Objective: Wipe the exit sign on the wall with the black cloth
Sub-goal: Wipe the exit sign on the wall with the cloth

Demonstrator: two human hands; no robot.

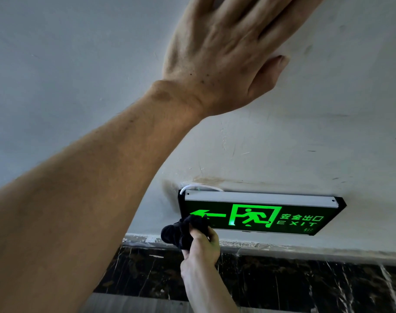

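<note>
A lit green exit sign [283, 216] with a black frame and a pale top strip hangs low on the white wall. It shows an arrow, a running figure and the word EXIT. My right hand [201, 247] is closed around a bunched black cloth [181, 231], and the cloth presses against the sign's lower left corner over the arrow's tip. My left hand [224, 57] lies flat on the wall well above the sign, fingers spread, holding nothing. Its forearm crosses the left half of the view.
A white cable [201, 187] loops out of the wall above the sign's top left corner, beside brown stains. Below the sign runs a dark marble skirting [305, 281] with a rough plaster edge on top.
</note>
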